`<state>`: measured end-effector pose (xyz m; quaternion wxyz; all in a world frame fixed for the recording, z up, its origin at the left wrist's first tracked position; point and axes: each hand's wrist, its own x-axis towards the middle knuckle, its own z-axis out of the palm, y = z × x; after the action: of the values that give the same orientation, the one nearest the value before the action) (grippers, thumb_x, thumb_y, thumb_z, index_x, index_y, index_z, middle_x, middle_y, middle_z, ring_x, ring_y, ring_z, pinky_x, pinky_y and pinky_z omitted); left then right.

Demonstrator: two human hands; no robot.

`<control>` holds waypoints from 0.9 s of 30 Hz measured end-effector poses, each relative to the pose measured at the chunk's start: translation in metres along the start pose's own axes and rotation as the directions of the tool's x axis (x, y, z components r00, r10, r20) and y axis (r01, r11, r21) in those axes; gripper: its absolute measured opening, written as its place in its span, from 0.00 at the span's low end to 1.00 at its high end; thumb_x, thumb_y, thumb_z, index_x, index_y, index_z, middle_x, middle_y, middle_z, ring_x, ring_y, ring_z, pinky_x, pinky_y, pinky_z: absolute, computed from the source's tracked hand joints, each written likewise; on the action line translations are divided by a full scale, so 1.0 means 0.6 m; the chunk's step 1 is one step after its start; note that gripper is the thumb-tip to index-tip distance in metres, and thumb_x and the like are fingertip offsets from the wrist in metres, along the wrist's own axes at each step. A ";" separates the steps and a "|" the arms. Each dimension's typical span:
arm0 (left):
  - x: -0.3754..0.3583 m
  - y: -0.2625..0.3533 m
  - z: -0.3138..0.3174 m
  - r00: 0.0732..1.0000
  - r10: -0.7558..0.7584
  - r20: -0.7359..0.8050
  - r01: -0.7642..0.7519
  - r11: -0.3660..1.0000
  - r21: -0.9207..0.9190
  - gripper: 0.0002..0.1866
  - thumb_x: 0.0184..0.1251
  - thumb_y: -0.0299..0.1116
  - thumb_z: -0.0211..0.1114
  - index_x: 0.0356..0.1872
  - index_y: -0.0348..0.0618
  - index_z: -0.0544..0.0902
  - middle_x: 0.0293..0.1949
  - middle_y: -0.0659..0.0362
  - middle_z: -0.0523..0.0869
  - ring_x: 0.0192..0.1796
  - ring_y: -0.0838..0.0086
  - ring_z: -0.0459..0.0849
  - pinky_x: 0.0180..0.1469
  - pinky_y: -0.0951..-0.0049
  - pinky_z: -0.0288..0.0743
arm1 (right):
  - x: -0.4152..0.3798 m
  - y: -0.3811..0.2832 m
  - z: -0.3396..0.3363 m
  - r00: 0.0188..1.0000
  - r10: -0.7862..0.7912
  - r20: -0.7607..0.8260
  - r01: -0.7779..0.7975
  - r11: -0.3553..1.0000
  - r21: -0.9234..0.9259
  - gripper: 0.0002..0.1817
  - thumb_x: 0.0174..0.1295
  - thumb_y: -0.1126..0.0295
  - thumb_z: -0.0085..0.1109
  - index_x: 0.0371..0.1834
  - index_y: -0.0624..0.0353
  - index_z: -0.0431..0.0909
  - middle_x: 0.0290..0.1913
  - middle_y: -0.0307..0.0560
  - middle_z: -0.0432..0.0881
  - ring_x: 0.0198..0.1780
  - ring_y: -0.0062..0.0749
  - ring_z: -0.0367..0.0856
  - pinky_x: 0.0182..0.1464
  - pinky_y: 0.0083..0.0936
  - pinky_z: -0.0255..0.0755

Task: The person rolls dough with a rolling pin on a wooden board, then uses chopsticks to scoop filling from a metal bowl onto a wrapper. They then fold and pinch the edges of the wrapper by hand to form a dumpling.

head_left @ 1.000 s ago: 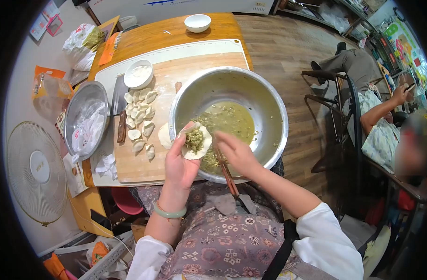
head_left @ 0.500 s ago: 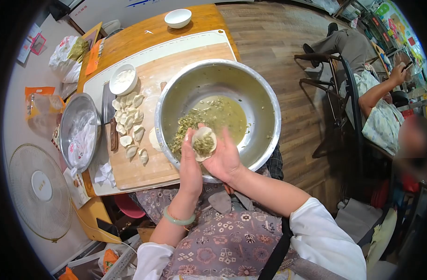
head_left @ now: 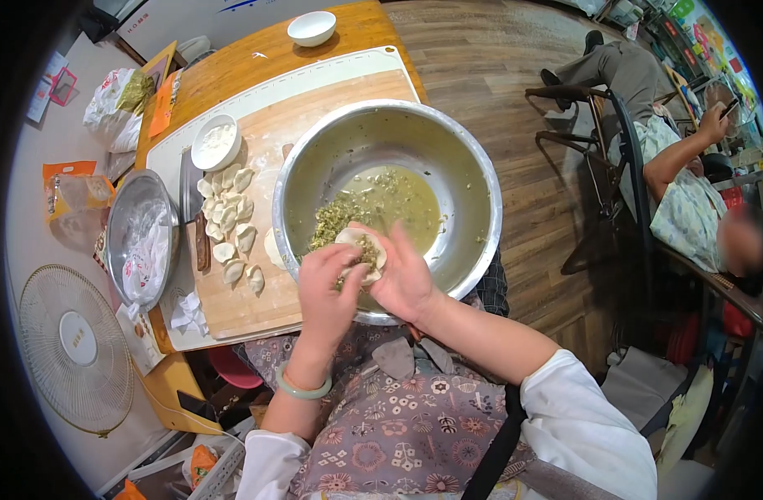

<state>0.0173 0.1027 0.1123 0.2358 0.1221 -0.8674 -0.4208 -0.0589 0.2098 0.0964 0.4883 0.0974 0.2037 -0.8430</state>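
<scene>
A round dumpling wrapper (head_left: pixel 376 239) with chopped green filling (head_left: pixel 368 250) on it lies in my right hand (head_left: pixel 405 279). That hand cups it from below, its fingers partly spread. My left hand (head_left: pixel 326 285), wearing a pale green bangle, curls over the wrapper's left side, with bent fingers and thumb at the wrapper and filling. Both hands are above the near rim of a large metal bowl (head_left: pixel 473 179). More green filling (head_left: pixel 338 215) is heaped at the bowl's left, beside greenish liquid (head_left: pixel 398 196).
Folded dumplings (head_left: pixel 228 208) and a cleaver (head_left: pixel 191 187) lie on the wooden board (head_left: pixel 261 304). A white bowl of flour (head_left: pixel 216 143) stands behind them. Left are a metal basin with plastic bags (head_left: pixel 136 200) and a fan (head_left: pixel 77 337). A person (head_left: pixel 690 192) sits at the right.
My left hand has gone from lying straight beside the wrapper to curling its fingers over it. The right hand still supports the wrapper in about the same place.
</scene>
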 end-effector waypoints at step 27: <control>-0.010 -0.003 -0.044 0.999 0.038 -0.012 -0.039 0.996 -0.074 0.10 0.48 0.21 0.69 0.33 0.40 0.81 0.41 0.54 0.81 0.43 0.63 0.78 0.46 0.69 0.72 | -0.023 -0.018 0.012 0.970 0.041 0.240 0.143 0.702 -0.698 0.39 0.60 0.71 0.59 0.72 0.58 0.48 0.58 0.44 0.69 0.55 0.20 0.70 0.54 0.18 0.69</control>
<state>0.0357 0.0865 0.1233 0.2528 0.0985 -0.8521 -0.4476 -0.0609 0.2223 0.1109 0.4848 -0.2052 0.4555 -0.7179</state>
